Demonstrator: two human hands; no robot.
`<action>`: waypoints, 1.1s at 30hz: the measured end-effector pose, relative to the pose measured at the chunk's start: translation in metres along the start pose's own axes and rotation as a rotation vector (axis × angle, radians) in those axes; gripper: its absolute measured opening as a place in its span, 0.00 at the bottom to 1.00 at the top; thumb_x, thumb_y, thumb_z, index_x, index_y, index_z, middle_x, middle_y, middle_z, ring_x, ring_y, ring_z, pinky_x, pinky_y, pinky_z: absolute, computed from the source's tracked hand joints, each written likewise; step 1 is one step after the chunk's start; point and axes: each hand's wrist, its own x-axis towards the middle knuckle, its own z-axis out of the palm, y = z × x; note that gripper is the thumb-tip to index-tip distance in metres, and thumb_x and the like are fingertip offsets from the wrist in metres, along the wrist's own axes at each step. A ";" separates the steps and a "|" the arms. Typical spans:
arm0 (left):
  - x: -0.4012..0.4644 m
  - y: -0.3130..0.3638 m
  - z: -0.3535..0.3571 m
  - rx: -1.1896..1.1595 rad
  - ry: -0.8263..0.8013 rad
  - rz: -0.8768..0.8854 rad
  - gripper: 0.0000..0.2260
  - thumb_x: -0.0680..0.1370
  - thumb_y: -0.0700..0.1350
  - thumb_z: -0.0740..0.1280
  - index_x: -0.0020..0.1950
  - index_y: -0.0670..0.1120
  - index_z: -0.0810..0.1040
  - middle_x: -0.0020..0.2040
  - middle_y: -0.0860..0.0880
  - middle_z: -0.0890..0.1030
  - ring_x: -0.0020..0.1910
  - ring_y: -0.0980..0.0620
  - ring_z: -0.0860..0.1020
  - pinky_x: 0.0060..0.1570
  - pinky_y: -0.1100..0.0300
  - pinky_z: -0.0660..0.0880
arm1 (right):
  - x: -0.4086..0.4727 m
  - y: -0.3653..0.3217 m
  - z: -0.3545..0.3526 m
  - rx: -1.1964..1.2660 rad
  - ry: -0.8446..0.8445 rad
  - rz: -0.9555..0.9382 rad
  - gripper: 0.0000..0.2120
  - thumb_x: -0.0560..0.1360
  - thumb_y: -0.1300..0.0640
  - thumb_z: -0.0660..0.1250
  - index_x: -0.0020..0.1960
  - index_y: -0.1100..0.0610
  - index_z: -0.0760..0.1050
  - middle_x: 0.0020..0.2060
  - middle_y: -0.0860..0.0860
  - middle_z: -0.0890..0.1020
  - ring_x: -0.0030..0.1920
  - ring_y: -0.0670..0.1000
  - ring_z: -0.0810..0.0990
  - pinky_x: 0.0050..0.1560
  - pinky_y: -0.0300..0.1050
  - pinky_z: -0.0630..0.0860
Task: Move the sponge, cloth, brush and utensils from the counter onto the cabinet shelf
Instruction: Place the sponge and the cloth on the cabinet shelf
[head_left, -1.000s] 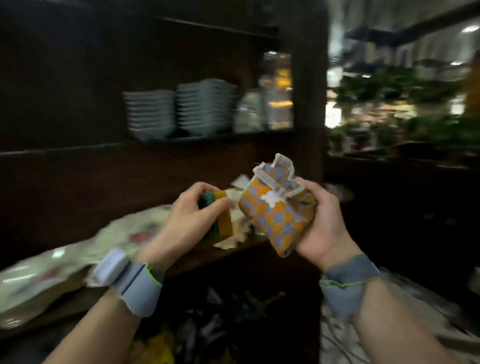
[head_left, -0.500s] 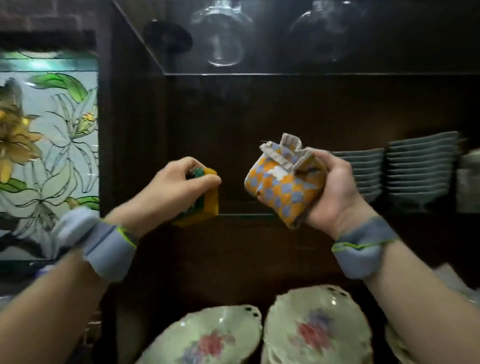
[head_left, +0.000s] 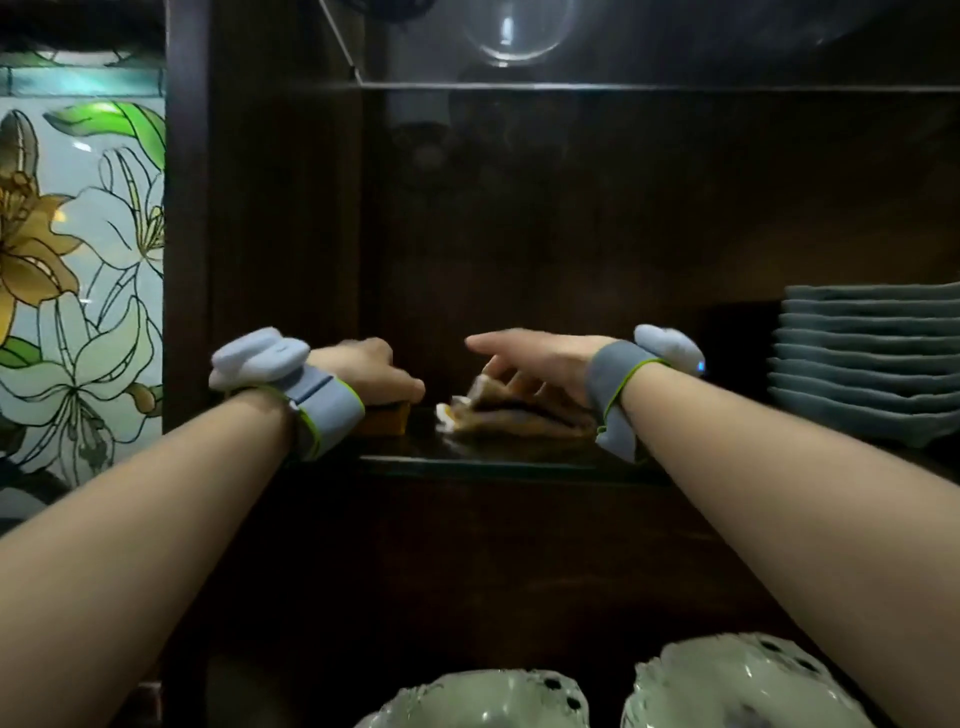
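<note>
Both my arms reach into the dark cabinet at shelf height. My left hand (head_left: 371, 371) is closed over the yellow sponge (head_left: 387, 420), which rests on the glass shelf (head_left: 498, 460) near its left end. Just right of it, the orange checked cloth (head_left: 511, 413) lies bunched on the shelf. My right hand (head_left: 540, 364) lies over the cloth, index finger stretched out to the left, the other fingers curled down onto the fabric. Most of the sponge and the cloth's pattern are hidden by the hands and the dim light.
A stack of grey plates (head_left: 867, 364) fills the shelf's right end. Glasses (head_left: 511, 31) stand on the glass shelf above. Two pale green floral dishes (head_left: 737, 686) sit below, at the frame's bottom. A stained-glass flower panel (head_left: 78, 260) lies left of the cabinet post.
Both hands have moved forward and down from mid-air onto the shelf. The sponge and the cloth now rest on the glass, and my right hand's fingers have loosened over the cloth.
</note>
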 end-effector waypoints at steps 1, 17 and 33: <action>0.000 0.002 -0.003 0.044 0.020 0.000 0.24 0.71 0.62 0.66 0.56 0.45 0.80 0.56 0.43 0.80 0.54 0.43 0.79 0.49 0.56 0.75 | -0.007 -0.005 0.003 -0.202 -0.021 0.004 0.31 0.75 0.32 0.51 0.66 0.52 0.73 0.55 0.54 0.75 0.58 0.58 0.73 0.55 0.51 0.69; -0.033 0.035 0.000 0.305 0.108 0.723 0.06 0.73 0.57 0.67 0.44 0.56 0.78 0.38 0.56 0.75 0.40 0.56 0.76 0.30 0.63 0.67 | -0.024 0.031 -0.025 -0.524 0.065 -0.187 0.13 0.79 0.51 0.60 0.60 0.48 0.79 0.54 0.51 0.80 0.55 0.52 0.78 0.47 0.43 0.75; -0.014 -0.034 -0.021 0.400 -0.123 0.303 0.22 0.72 0.44 0.66 0.66 0.53 0.75 0.62 0.47 0.78 0.57 0.47 0.78 0.59 0.49 0.76 | -0.005 -0.016 0.036 -0.623 -0.174 -0.145 0.31 0.80 0.39 0.45 0.78 0.53 0.54 0.78 0.55 0.58 0.77 0.56 0.55 0.73 0.52 0.53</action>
